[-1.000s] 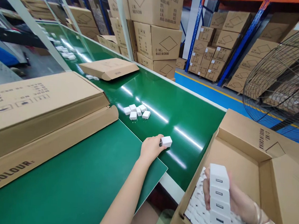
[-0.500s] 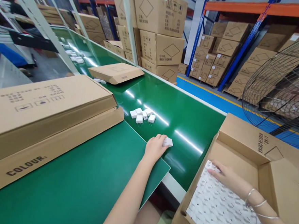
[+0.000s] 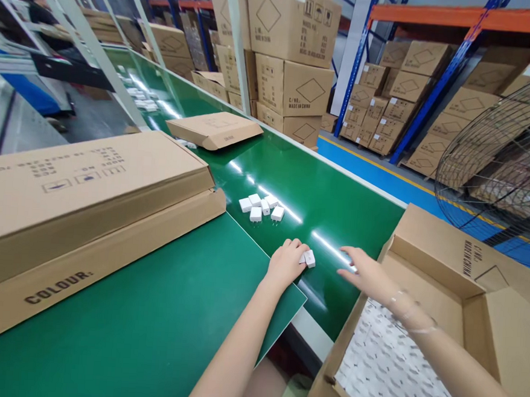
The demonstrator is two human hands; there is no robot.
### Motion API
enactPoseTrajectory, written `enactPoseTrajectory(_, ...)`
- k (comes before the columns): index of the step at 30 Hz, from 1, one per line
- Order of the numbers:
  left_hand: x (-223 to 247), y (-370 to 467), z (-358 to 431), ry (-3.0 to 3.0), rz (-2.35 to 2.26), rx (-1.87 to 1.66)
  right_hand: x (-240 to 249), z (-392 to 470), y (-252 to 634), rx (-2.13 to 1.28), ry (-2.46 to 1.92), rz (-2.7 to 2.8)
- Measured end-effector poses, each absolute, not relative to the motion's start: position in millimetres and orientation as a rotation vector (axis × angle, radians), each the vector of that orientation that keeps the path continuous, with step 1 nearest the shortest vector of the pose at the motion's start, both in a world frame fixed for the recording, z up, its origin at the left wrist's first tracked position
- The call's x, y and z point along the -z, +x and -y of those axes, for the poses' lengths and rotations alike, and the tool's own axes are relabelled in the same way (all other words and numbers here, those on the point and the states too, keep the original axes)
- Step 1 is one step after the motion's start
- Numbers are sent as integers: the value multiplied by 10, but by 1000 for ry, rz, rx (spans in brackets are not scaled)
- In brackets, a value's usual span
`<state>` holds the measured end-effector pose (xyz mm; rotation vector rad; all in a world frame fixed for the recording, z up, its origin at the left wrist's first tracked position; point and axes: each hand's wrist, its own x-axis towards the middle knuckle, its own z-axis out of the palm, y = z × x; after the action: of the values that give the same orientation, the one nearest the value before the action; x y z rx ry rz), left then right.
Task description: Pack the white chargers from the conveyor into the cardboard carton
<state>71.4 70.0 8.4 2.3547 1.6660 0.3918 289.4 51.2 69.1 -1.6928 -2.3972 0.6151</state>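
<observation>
My left hand (image 3: 287,262) is closed round white adapters (image 3: 310,258) low over the green belt (image 3: 336,215), near the corner of the green board (image 3: 148,311). To its right, my right hand (image 3: 366,272) is held over the belt with thumb and fingers apart and nothing between them. Several white adapters with metal prongs (image 3: 255,214) lie in a group on the belt beyond my left hand. Under my right forearm, an open carton (image 3: 428,267) holds rows of white pieces (image 3: 385,358) packed close together.
A large closed carton (image 3: 88,198) lies on the board at the left. A smaller carton (image 3: 215,128) sits across the belt farther up. Stacked boxes (image 3: 295,89) stand behind the belt, and a wire fan (image 3: 499,148) is at the right. A person (image 3: 42,13) is far left.
My right hand has let go of the piece at the carton's far left corner and moved left over the belt, opening. Two adapters now show at my left hand's fingertips.
</observation>
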Motion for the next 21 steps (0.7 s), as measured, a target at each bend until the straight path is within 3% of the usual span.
enactPoseTrajectory(3, -71, 705, -694, 2304, -1663, -388, -435, -747, 2555, -819, -1634, 2496)
enactPoseTrajectory(7, -82, 709, -700, 2106, -1667, -411, -240, -917, 2300, -800, -1519, 2580)
enactPoseTrajectory(14, -155, 680, -764, 1976, -1780, -463, -297, -894, 2248, -772, -1517, 2560)
enactPoseTrajectory(17, -169, 669, -751, 1984, -1817, -480, -499, -711, 2417, -1280, -1413, 2179)
enactPoseTrajectory(19, -163, 679, -733, 2011, -1822, -460, -644, -481, 2571, -1761, -1223, 1607)
enactPoseTrajectory(21, -152, 697, -709, 2047, -1810, -427, -750, -184, 2725, -1993, -1031, 1088)
